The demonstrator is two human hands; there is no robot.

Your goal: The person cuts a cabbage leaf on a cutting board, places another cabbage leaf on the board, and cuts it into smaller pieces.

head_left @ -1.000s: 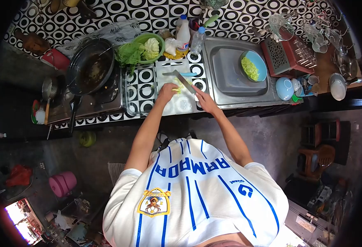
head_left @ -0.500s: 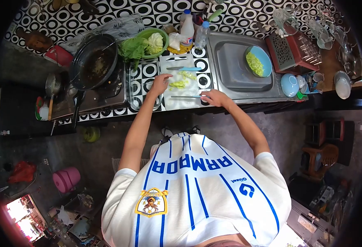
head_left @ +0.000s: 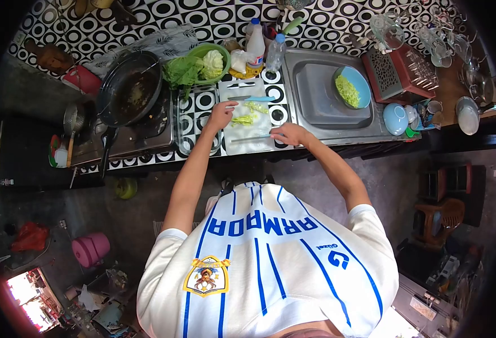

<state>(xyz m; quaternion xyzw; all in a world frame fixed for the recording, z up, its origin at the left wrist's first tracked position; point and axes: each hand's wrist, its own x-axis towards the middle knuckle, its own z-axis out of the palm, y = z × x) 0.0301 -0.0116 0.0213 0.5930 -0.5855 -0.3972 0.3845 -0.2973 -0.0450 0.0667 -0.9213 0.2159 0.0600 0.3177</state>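
On the white cutting board lie a small heap of chopped pale-green cabbage and some loose shreds above it. My right hand is closed around a light-blue-handled knife, whose blade points left over the board's near part. At the board's left edge is my left hand, fingers reaching toward the cabbage and nothing visible in them. A second knife with a light-blue handle lies across the board's upper part, close to the left fingertips.
A green bowl with leafy greens and a cabbage piece stands behind the board. To the left is a black wok on the stove. Right, a blue bowl of shredded cabbage sits on the grey basin.
My right hand has shifted slightly left and toward me, and the knife's blade has tilted a little. My left hand stays nearly in place beside the cabbage.
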